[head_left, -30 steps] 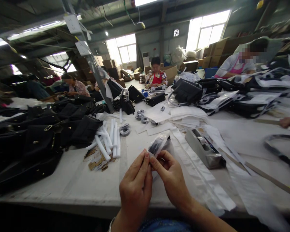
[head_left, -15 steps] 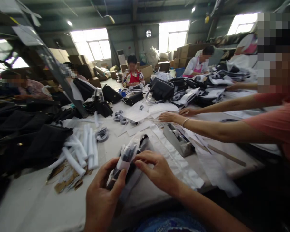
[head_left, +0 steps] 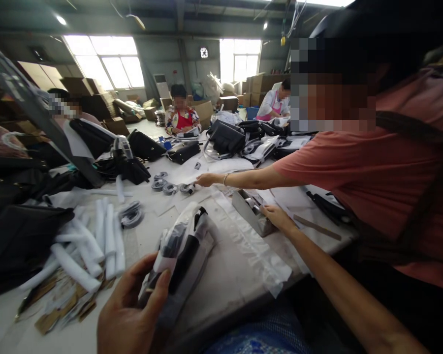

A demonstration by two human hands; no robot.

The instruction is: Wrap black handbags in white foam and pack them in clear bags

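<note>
My left hand (head_left: 133,300) grips a black bag (head_left: 184,250) wrapped in clear plastic and pale paper, with its fingers and thumb around the near end. The bag is held tilted above the table front. Over to the right, my right hand (head_left: 278,219) is at a grey tape dispenser (head_left: 245,209), its fingertips pinched together close to the tape roll. Whether tape is between those fingers is too small to tell. A strip of flat white plastic sleeves (head_left: 249,246) lies between the bag and the dispenser.
A co-worker in a salmon shirt (head_left: 391,162) leans in from the right, one hand (head_left: 208,180) by coiled straps (head_left: 170,188). White foam tubes (head_left: 107,236) and cardboard scraps (head_left: 59,309) lie left. Black bags (head_left: 225,137) are piled behind; a metal post (head_left: 51,108) slants at left.
My right hand has left the wrapped bag and moved right to the tape dispenser. My left hand still holds the bag. The view has turned right, and the co-worker leans further in.
</note>
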